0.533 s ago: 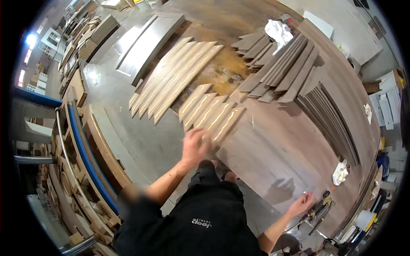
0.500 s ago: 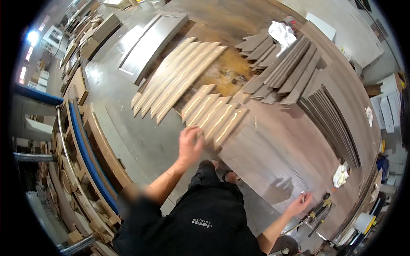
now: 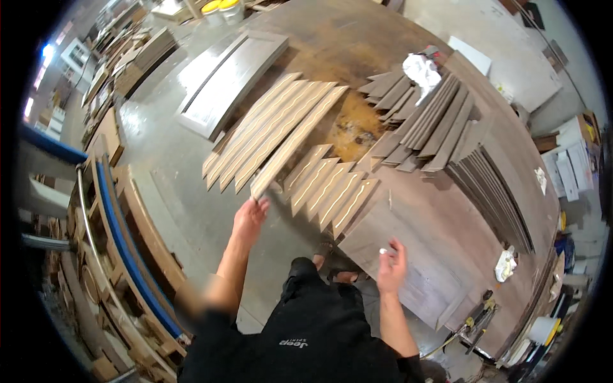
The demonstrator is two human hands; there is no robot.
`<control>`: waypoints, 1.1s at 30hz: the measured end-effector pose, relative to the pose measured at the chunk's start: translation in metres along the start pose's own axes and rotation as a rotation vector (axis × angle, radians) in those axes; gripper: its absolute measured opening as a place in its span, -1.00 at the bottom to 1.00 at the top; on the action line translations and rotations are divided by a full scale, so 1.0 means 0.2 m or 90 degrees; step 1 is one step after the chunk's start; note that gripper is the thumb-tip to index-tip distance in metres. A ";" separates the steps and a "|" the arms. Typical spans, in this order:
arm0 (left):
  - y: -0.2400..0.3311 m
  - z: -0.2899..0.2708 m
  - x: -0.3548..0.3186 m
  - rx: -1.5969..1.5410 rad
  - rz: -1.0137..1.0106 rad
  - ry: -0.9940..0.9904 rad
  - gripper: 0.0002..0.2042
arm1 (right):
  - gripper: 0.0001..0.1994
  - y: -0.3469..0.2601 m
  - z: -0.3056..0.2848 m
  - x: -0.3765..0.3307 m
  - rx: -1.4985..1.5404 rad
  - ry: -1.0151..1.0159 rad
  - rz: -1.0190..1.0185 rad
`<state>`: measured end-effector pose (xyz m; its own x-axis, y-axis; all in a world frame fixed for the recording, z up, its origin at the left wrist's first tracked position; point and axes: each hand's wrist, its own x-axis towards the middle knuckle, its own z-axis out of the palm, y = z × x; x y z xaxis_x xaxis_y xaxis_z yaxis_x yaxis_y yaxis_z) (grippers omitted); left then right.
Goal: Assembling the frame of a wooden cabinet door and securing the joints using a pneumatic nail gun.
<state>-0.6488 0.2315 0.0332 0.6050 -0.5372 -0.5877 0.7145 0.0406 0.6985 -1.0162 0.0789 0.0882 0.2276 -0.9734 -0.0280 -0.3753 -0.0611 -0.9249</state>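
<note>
Pinched in the fingers of my left hand [image 3: 248, 223] is the near end of a long pale wooden strip [image 3: 300, 140] with angled ends. It lies at a slight angle beside a row of similar long strips [image 3: 258, 131] that carry wavy beads of glue. To their right is a group of shorter strips [image 3: 335, 188], also glue-lined. My right hand [image 3: 391, 268] hovers over the near edge of a flat panel [image 3: 415, 274], fingers apart and bent. A small white patch shows at its thumb tip; I cannot make out what it is.
A grey framed panel [image 3: 233, 80] lies behind the long strips. Stacked brown strips [image 3: 440, 121] and a white cloth [image 3: 421, 73] stand at the far right. A crumpled white wipe [image 3: 506, 265] and a clamp-like tool [image 3: 476, 319] lie at the right. A blue-edged rack [image 3: 131, 236] runs along my left.
My left hand has moved left and taken hold of the rightmost long strip, which now stands apart from its row. My right hand has come up and left from the panel's near right corner.
</note>
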 end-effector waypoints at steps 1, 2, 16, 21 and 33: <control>0.00 -0.01 -0.07 -0.046 -0.026 -0.084 -0.65 | -0.56 -0.05 0.09 0.02 0.061 -0.047 0.044; -0.01 0.05 -0.18 -0.097 -0.069 -0.122 -0.68 | -0.57 -0.10 0.19 0.04 0.123 -0.096 0.088; -0.34 0.56 -0.73 0.224 -0.248 -0.537 -0.67 | -0.56 -0.33 0.30 0.16 0.535 -0.310 0.235; -0.12 0.83 -0.66 0.738 0.561 -0.717 -0.59 | -0.42 -0.19 -0.38 0.07 -0.168 0.030 -0.189; -0.42 1.47 -0.61 1.052 0.825 -1.110 -0.33 | -0.40 0.06 -0.99 -0.77 -0.549 0.193 -0.086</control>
<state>-0.8857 0.0457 0.1652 -0.8066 -0.5869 0.0706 -0.5400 0.7802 0.3158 -1.2325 0.1845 0.1571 0.1188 -0.9548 0.2726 -0.9294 -0.2036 -0.3078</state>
